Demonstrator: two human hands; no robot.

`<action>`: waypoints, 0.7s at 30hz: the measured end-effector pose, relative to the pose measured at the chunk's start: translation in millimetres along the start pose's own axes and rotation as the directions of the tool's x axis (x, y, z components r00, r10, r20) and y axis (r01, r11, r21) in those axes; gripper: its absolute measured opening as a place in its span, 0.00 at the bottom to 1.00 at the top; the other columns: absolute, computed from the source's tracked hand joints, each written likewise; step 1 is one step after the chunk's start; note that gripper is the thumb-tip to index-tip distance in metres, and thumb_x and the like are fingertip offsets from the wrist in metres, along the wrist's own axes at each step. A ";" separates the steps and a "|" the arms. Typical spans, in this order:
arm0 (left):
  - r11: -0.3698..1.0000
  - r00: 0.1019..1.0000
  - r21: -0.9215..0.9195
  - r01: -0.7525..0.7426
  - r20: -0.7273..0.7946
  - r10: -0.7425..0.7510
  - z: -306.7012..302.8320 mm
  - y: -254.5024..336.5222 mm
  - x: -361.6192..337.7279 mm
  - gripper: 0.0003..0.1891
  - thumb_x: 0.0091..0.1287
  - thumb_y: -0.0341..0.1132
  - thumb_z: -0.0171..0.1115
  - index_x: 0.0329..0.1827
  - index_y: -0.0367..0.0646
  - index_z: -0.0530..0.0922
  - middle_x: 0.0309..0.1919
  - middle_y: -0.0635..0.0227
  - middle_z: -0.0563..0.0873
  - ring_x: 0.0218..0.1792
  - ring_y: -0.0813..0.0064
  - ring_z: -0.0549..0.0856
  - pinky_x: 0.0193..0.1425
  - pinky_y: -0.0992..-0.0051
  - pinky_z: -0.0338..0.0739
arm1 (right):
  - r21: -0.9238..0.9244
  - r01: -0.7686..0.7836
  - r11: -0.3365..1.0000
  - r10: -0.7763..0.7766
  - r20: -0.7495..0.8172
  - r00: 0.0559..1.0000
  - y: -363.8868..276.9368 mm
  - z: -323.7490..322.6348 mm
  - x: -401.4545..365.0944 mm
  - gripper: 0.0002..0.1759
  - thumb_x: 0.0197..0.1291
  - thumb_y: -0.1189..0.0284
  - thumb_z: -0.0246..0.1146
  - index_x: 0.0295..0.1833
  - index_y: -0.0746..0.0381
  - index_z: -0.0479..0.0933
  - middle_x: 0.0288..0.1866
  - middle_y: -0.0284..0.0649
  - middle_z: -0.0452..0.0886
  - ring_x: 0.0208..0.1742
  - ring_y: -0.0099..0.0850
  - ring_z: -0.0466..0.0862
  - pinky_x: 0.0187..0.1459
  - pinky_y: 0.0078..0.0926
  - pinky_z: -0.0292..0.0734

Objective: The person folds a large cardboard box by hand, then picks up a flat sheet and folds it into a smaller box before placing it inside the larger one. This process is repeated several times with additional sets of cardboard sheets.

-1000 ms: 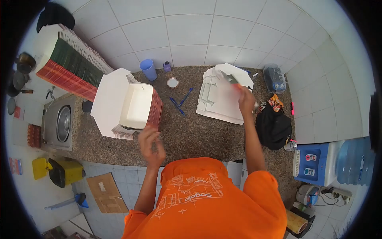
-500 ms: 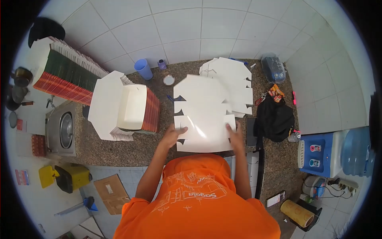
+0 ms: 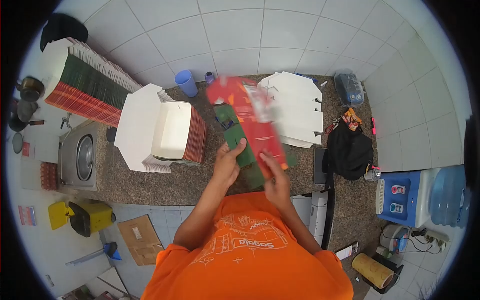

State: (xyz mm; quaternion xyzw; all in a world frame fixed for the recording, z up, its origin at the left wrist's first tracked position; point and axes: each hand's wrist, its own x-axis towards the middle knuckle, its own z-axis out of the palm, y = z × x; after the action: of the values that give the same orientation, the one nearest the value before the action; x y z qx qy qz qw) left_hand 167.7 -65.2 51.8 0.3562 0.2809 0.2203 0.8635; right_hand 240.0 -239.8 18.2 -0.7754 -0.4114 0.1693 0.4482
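Between my hands is a cardboard box blank (image 3: 265,142), folded so its red and green printed side shows; its far end is smeared by motion. My left hand (image 3: 229,162) pinches a green flap, thumb on top. On the red panel's near end lies my right hand (image 3: 276,180), closed around the edge. Just beyond, to the right, a pile of flat white box blanks (image 3: 297,110) lies on the counter. To the left stands a nested stack of formed boxes (image 3: 197,135), white inside and red outside, with the lid flaps (image 3: 137,130) spread leftward.
A longer row of nested boxes (image 3: 92,82) leans at the back left, near a steel sink (image 3: 75,162). A blue cup (image 3: 186,83) stands by the wall. On the right are a black bag (image 3: 351,150), a dark flat object (image 3: 320,166) and a blue water dispenser (image 3: 400,197).
The blank lay flat with its white side up, a hand at each side. Now it is folded and turned, with the printed side showing, and both hands have come closer together.
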 end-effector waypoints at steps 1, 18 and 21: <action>0.989 1.000 -0.145 0.019 0.009 -0.018 0.4 -1.7 -0.5 0.11 0.79 0.33 0.63 0.59 0.40 0.82 0.50 0.68 0.90 0.49 0.77 0.89 0.55 0.74 0.85 | 0.582 -0.203 0.787 0.247 0.004 0.969 5.0 5.5 -3.3 0.32 0.69 0.70 0.69 0.78 0.56 0.73 0.79 0.59 0.70 0.77 0.53 0.75 0.73 0.42 0.73; 0.998 0.993 -0.044 -0.053 0.101 0.058 28.4 -23.9 2.5 0.14 0.85 0.42 0.55 0.58 0.42 0.82 0.50 0.72 0.86 0.49 0.79 0.85 0.55 0.75 0.80 | 0.117 0.250 0.961 -0.218 -0.231 0.948 -9.9 -16.8 33.4 0.24 0.63 0.79 0.72 0.66 0.63 0.84 0.75 0.54 0.77 0.69 0.47 0.84 0.62 0.36 0.82; 0.988 0.976 0.068 -0.142 0.177 0.128 5.7 -74.3 10.1 0.15 0.85 0.40 0.55 0.62 0.40 0.81 0.49 0.74 0.85 0.49 0.82 0.83 0.53 0.79 0.78 | 0.027 0.206 0.978 -0.172 -0.449 0.877 -1.7 1.2 40.0 0.21 0.64 0.80 0.71 0.64 0.65 0.85 0.76 0.53 0.76 0.65 0.45 0.86 0.59 0.33 0.84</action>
State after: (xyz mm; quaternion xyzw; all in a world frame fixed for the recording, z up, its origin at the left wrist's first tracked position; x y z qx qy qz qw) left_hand 192.3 -110.3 -3.2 0.4264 0.1891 0.2353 0.8527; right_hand 262.6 -207.1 23.3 -0.7325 -0.3654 -0.0419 0.5728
